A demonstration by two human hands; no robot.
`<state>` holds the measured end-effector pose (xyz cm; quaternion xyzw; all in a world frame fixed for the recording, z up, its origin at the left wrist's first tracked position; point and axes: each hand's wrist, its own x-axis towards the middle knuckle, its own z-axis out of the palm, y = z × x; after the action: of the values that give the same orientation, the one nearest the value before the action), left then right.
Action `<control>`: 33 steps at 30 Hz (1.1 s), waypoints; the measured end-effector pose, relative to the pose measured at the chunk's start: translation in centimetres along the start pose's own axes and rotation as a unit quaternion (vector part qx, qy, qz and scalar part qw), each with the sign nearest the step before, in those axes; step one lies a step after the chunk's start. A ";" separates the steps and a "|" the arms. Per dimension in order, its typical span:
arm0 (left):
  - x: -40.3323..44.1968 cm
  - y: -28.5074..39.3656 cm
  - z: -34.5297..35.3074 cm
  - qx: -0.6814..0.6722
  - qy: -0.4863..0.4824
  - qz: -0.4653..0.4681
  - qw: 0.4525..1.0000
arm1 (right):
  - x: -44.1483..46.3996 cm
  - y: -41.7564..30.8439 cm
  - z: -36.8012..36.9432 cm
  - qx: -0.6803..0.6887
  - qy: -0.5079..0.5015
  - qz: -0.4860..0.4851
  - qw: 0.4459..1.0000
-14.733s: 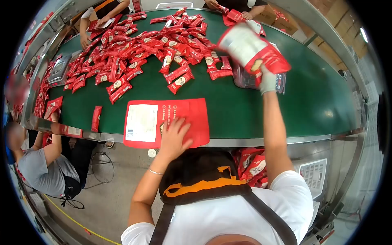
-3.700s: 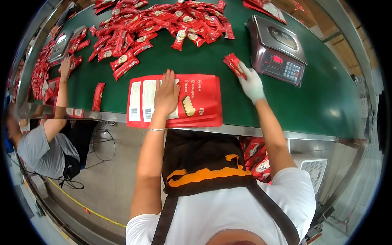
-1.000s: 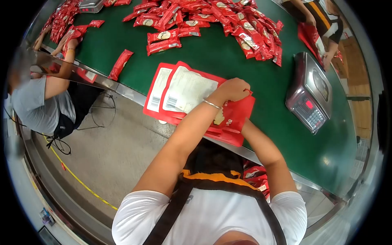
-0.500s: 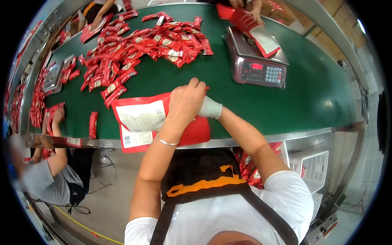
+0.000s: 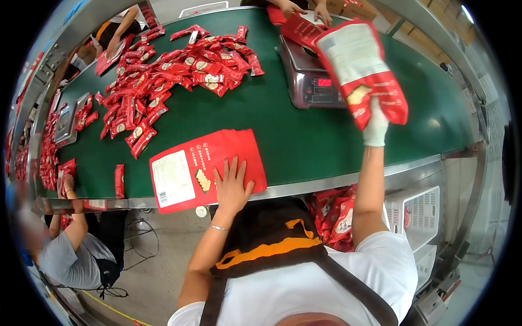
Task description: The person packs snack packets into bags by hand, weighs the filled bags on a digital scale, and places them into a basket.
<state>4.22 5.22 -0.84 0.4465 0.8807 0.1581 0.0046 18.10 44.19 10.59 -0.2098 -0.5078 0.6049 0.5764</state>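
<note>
My left hand (image 5: 234, 187) lies with fingers spread on a flat red bag (image 5: 199, 157) at the table's near edge; its pale label and printed front face up. In my white-gloved right hand (image 5: 376, 126) is the lower end of a red pouch (image 5: 356, 60) with a large pale panel. That pouch slants over the right side of the weighing scale (image 5: 312, 98), hiding its keypad. Some of the gloved fingers are out of sight behind the pouch. Just beyond, a co-worker's hands (image 5: 321, 12) are at another red bag (image 5: 299, 28) over the scale.
A heap of small red packets (image 5: 185, 65) covers the far left of the green table (image 5: 304, 146). One packet (image 5: 119, 181) lies alone near the front edge. Two other people work at left. White crates (image 5: 421, 214) and filled red bags (image 5: 340, 217) stand below at right.
My right hand has moved from the flat bags to the scale and now holds a pouch there. My left hand has come down flat on the bag that stays in front.
</note>
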 end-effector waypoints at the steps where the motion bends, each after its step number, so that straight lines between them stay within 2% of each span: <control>1: -0.1 0.3 0.1 -0.003 -0.003 0.002 1.000 | 1.0 -0.4 -0.9 0.031 0.001 0.003 1.000; 5: 0.4 0.1 0.7 0.005 0.015 0.000 1.000 | 4.2 0.0 -2.8 0.084 0.006 0.017 0.996; 8: 0.4 0.1 0.9 0.004 0.024 0.003 1.000 | 6.8 2.2 -1.8 0.166 0.003 0.094 0.982; 10: 0.4 0.1 0.8 0.008 0.029 0.003 1.000 | 8.9 5.2 -0.1 0.164 0.020 0.159 0.973; 12: 0.4 0.1 0.7 -0.001 0.039 0.000 0.999 | 9.5 8.6 1.8 0.128 0.020 0.181 0.975; 13: 0.4 0.1 0.7 0.000 0.044 0.000 0.999 | 9.1 9.4 2.8 0.080 0.053 0.234 0.968; 14: 0.4 0.0 0.6 -0.005 0.043 0.001 0.999 | 10.0 12.8 1.9 0.151 0.044 0.263 0.952; 16: 0.3 0.0 0.5 -0.010 0.045 -0.004 0.999 | 6.0 9.4 3.9 0.174 0.050 0.259 0.949; 18: 0.4 0.0 0.6 -0.016 0.046 -0.002 0.999 | 3.5 8.5 1.6 0.215 0.024 0.325 0.920; 21: 0.4 0.1 0.6 -0.017 0.040 -0.010 0.999 | -2.1 9.9 -3.5 0.088 0.059 0.269 0.957; 24: 0.3 0.1 0.7 -0.012 0.031 -0.005 0.999 | -7.7 12.0 -7.2 0.038 0.134 0.276 0.951; 25: 0.4 0.1 0.7 -0.008 0.039 -0.006 0.999 | -9.1 11.7 -7.5 0.076 0.114 0.226 0.964; 28: 0.4 0.1 0.8 -0.010 0.037 -0.009 0.999 | -10.5 10.7 -6.6 0.051 0.072 0.204 0.975; 30: 0.2 0.0 0.6 -0.023 0.038 -0.011 0.999 | -10.7 10.5 -5.4 -0.004 0.090 0.188 0.978; 33: 0.3 0.1 0.7 -0.036 0.045 -0.013 0.998 | -10.1 11.2 -4.7 -0.114 0.054 0.172 0.977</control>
<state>4.18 5.70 -1.40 0.4269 0.8795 0.2098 -0.0167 19.10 38.81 -4.24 -0.3908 -0.4981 0.6208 0.4624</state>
